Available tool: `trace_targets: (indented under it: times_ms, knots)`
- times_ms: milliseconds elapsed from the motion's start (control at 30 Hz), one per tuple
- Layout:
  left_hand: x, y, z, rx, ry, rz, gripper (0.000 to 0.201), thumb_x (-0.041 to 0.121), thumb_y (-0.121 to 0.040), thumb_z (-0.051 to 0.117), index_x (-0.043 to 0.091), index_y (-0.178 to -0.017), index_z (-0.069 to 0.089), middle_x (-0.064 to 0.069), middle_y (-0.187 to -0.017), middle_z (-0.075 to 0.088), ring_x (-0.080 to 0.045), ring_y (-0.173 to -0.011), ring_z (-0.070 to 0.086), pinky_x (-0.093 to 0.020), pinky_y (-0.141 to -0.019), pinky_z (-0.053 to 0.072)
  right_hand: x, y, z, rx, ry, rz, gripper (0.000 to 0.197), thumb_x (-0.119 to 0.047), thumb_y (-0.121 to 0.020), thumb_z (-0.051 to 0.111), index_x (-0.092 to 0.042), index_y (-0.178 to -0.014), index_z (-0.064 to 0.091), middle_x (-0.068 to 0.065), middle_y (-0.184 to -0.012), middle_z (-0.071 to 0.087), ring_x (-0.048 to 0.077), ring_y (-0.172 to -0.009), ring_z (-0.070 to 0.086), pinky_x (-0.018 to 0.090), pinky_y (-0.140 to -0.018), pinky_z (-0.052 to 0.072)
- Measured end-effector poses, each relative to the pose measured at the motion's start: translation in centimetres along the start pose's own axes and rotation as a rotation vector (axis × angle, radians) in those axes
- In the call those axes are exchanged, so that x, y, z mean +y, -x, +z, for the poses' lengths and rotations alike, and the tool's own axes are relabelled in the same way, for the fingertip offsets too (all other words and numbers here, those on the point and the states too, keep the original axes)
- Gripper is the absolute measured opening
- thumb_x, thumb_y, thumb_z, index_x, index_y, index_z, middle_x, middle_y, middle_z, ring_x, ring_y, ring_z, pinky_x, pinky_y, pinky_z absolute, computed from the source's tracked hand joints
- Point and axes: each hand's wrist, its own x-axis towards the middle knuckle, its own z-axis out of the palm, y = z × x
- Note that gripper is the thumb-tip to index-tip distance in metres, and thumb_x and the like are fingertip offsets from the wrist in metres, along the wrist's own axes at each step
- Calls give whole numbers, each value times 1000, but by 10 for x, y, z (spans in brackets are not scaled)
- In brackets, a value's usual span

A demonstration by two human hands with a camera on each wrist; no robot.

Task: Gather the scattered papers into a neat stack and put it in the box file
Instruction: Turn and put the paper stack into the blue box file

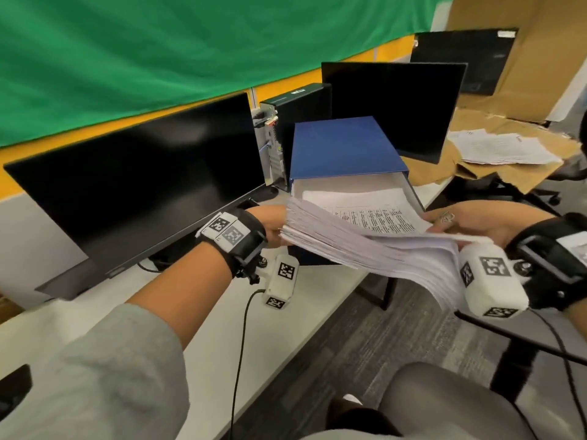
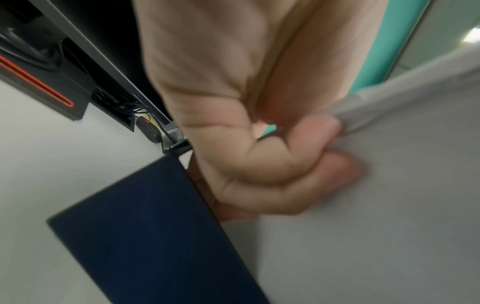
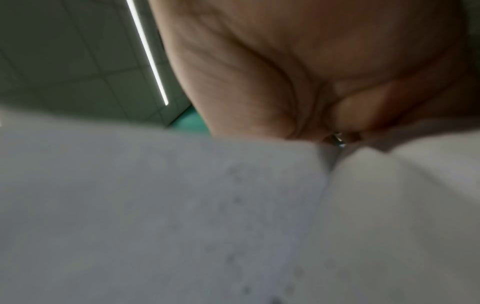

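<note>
A thick stack of white printed papers (image 1: 365,239) hangs in the air, held over the front of the open blue box file (image 1: 343,147) on the white desk (image 1: 260,328). My left hand (image 1: 270,227) grips the stack's left edge, with fingers (image 2: 298,164) curled under the stack of papers (image 2: 389,185) beside the blue box file (image 2: 145,236). My right hand (image 1: 467,223) holds the right edge, where the sheets droop and fan. In the right wrist view the papers (image 3: 182,205) fill the frame below my palm (image 3: 311,72). A sheet lies inside the file.
Black monitors (image 1: 143,185) and a small computer (image 1: 279,131) stand behind the file. More loose sheets (image 1: 502,147) lie on brown cardboard at the right. A chair seat (image 1: 444,404) and a black cable (image 1: 241,344) are near the desk's front edge.
</note>
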Motion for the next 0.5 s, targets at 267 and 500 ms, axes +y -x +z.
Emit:
trace_targets:
  times_ms: [267,500]
  knots:
    - [-19,-37,-13,-176,323,-43,38,7,-97,39,1,-134,40,-11,-105,60,-21,-85,59,-19,-71,52,-9,-20,4,241,85,-19,45,1,-93,46,-5,-137,39,16,-124,56,34,-102,60,41,-93,50]
    - [-34,-38,-18,-124,274,-89,49,3,-93,42,28,-135,36,-7,-116,62,-12,-65,59,-18,-44,47,-23,-43,12,299,1,-56,36,-21,-91,56,-4,-122,52,14,-108,66,29,-91,64,40,-78,55]
